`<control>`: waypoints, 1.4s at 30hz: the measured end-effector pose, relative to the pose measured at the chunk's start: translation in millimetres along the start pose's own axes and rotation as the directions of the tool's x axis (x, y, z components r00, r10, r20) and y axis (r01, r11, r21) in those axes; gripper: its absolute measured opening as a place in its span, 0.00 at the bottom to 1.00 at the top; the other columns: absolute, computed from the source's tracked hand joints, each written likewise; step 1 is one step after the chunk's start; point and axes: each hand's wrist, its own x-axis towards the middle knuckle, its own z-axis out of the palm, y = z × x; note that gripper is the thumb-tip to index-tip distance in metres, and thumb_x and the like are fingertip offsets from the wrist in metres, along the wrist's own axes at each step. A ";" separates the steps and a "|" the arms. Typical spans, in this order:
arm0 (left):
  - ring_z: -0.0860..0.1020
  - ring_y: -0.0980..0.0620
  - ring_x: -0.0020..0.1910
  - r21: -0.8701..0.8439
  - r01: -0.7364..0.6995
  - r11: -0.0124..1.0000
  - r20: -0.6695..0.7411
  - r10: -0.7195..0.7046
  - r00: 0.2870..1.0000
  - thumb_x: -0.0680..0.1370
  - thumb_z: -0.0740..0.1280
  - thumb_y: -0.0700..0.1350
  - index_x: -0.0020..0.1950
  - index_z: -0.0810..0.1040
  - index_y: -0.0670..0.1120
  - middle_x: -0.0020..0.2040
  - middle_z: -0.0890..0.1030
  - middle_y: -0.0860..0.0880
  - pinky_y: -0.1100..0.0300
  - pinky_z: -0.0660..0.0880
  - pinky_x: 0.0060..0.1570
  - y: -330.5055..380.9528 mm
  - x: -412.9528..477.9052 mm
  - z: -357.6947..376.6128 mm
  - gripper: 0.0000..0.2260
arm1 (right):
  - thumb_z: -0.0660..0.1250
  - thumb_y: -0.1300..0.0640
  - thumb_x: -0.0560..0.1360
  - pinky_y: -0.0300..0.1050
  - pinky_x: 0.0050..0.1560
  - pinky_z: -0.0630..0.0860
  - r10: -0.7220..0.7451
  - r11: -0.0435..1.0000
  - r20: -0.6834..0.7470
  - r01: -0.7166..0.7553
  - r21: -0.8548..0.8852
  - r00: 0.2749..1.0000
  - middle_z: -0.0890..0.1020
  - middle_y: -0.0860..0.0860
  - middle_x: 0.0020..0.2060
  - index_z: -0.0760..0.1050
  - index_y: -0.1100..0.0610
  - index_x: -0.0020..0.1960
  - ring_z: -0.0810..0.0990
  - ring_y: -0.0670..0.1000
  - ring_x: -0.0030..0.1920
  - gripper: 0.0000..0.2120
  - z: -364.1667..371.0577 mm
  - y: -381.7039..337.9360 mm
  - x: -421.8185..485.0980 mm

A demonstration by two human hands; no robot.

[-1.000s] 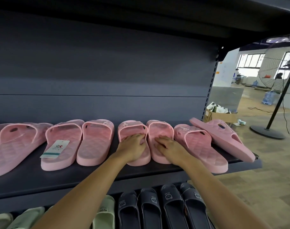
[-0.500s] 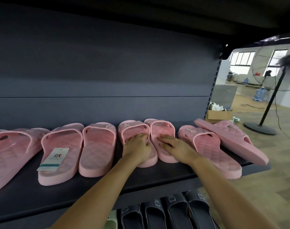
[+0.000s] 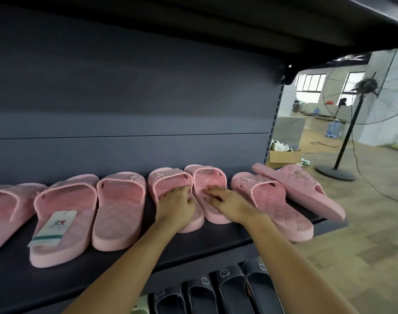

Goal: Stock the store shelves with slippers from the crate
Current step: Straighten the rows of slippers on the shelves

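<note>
Pink slippers [image 3: 121,207] lie in a row on the dark shelf [image 3: 205,248], toes toward the back panel [image 3: 125,98], and both hands are on the middle pair. The left hand [image 3: 176,206] rests palm down on the left slipper of that pair [image 3: 168,181]. Its fingers are loosely bent with the tips at the mouth of the strap, and it grips nothing. The right hand [image 3: 227,200] lies flat on the right slipper of that pair [image 3: 208,175], its fingers [image 3: 210,191] straight and spread over the quilted footbed. The two slippers sit side by side, touching near the straps and parting slightly toward the heels, which stop short of the shelf's front edge.

Just beside the right hand sits another pink slipper [image 3: 270,200]. Past it an askew slipper [image 3: 302,189] lies slanted, one end jutting beyond the shelf's end. Left of the left hand a further pair lies close together. Its outer one, the tagged slipper [image 3: 64,198], carries a white hang tag [image 3: 54,225] on its footbed. Part of a cut-off slipper [image 3: 3,207] shows at the left border.

Below the shelf, a row of dark slippers [image 3: 229,288] sits beside a pale green slipper [image 3: 140,308]. Beyond the shelving, on a wooden floor [image 3: 374,223], stand a pedestal fan [image 3: 361,87] and an open cardboard box [image 3: 284,156].
</note>
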 end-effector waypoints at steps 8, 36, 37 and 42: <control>0.74 0.46 0.58 0.060 0.048 0.997 0.009 -0.048 0.999 0.81 0.54 0.44 0.62 0.74 0.49 0.60 0.77 0.49 0.56 0.69 0.52 10.4 -9.3 -5.1 0.14 | 0.56 0.50 0.81 0.45 0.71 0.58 -0.075 0.996 0.000 0.075 -0.055 0.997 0.66 0.51 0.72 0.67 0.54 0.70 0.64 0.51 0.71 0.19 1.4 2.3 2.2; 0.58 0.56 0.73 0.305 0.117 0.945 0.090 -0.151 0.984 0.60 0.36 0.70 0.72 0.60 0.63 0.74 0.60 0.57 0.53 0.53 0.70 50.6 -32.8 18.2 0.42 | 0.54 0.61 0.78 0.50 0.58 0.70 -0.279 0.933 0.066 0.286 -0.217 0.958 0.74 0.57 0.62 0.68 0.59 0.66 0.73 0.58 0.61 0.17 -34.5 17.2 -21.3; 0.57 0.55 0.73 0.319 0.106 0.942 0.122 -0.152 0.981 0.58 0.36 0.72 0.72 0.58 0.63 0.75 0.58 0.57 0.53 0.52 0.70 51.6 -33.6 15.2 0.43 | 0.54 0.62 0.78 0.50 0.58 0.71 -0.297 0.926 0.084 0.308 -0.220 0.951 0.74 0.57 0.62 0.68 0.59 0.66 0.73 0.58 0.60 0.17 -35.1 19.9 -24.5; 0.55 0.55 0.74 0.317 0.071 0.946 0.182 -0.134 0.974 0.49 0.34 0.82 0.72 0.58 0.64 0.75 0.57 0.57 0.53 0.52 0.69 49.9 -34.5 9.3 0.53 | 0.54 0.59 0.80 0.50 0.64 0.68 -0.325 0.909 0.251 0.374 -0.182 0.912 0.72 0.56 0.65 0.69 0.59 0.66 0.71 0.55 0.63 0.16 -36.4 31.2 -24.2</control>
